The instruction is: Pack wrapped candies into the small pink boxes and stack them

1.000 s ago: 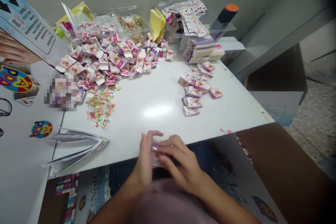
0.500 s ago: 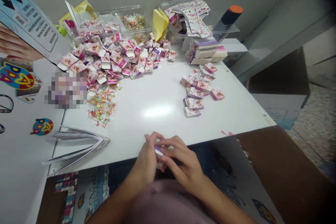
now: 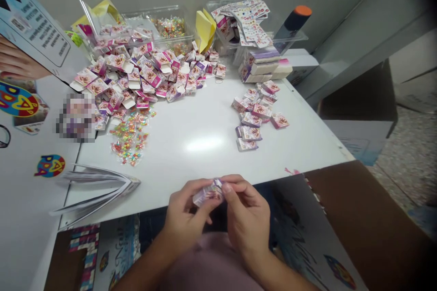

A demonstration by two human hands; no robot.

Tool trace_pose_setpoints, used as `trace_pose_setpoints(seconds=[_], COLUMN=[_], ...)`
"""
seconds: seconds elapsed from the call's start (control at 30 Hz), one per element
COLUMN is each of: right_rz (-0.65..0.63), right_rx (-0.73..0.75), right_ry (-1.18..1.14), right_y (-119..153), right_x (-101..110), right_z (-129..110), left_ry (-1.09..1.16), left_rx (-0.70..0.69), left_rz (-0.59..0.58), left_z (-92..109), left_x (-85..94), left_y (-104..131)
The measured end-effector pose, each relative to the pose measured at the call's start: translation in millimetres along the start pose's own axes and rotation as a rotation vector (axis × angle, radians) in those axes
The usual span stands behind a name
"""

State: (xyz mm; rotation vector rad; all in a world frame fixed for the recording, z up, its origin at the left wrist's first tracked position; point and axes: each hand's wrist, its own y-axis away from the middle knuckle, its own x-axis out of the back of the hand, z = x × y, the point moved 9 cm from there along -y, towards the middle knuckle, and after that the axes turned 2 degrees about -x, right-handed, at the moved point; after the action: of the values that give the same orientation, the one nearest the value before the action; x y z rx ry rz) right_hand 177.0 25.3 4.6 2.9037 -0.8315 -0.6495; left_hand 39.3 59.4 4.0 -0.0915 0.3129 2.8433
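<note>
Between my two hands, at the table's front edge, is a small printed cardboard box (image 3: 205, 194) with white and purple sides. My left hand (image 3: 187, 211) grips its body, thumb across the printed face. The fingers of my right hand (image 3: 247, 211) pinch the box's right end, where a flap shows. Beyond them on the right lies a loose group of similar small boxes (image 3: 261, 110). Clear packets of colourful beads (image 3: 131, 138) lie on the left, in front of a large heap of small boxes (image 3: 150, 75), several with raised flaps.
Clear plastic trays (image 3: 177, 11) stand at the back, one holding bead packets. Sticker sheets (image 3: 251, 20) top another, beside a dark bottle with an orange top (image 3: 297, 20). Stacked cartons (image 3: 261, 66) are below. A folded paper stack (image 3: 112, 191) stands at the left edge of the white table (image 3: 191, 122).
My hands have turned the small box from upright to lying sideways, so its printed face shows. My right fingers have moved from its top to its right end. The view has shifted slightly.
</note>
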Motion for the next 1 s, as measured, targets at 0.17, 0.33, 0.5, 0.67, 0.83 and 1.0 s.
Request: trace_pose_setpoints(seconds=[0.17,0.33,0.5,0.67,0.83,1.0], right_rz=[-0.006,-0.107,-0.385,-0.422,-0.412,-0.522], right_rx=[0.308,0.352,-0.054,-0.063,0.410,0.519], right_ry=[0.189,0.176,-0.006,0.077,0.372,0.423], right_y=[15.9,13.6,-7.9,-7.0,11.3,21.3], right_x=[-17.7,-27.7,-42.8,-44.3,-46.1,-51.7], right_z=[-35.7,-44.9,-27.2,-40.2,-70.8,-71.5], left_ry=[0.063,0.068,0.110,0.108,0.080,0.001], left_rx=[-0.048,-0.122,-0.109,-0.185,-0.130,-0.099], left_rz=[0.142,0.205,0.167,0.124,0.136,0.124], left_z=[13.8,25.3,30.4,43.7,46.6,47.1], left_x=[7.6,12.2,19.7,25.2,26.3,27.0], left_y=[8.1,12.8,6.7,3.0,5.9,7.1])
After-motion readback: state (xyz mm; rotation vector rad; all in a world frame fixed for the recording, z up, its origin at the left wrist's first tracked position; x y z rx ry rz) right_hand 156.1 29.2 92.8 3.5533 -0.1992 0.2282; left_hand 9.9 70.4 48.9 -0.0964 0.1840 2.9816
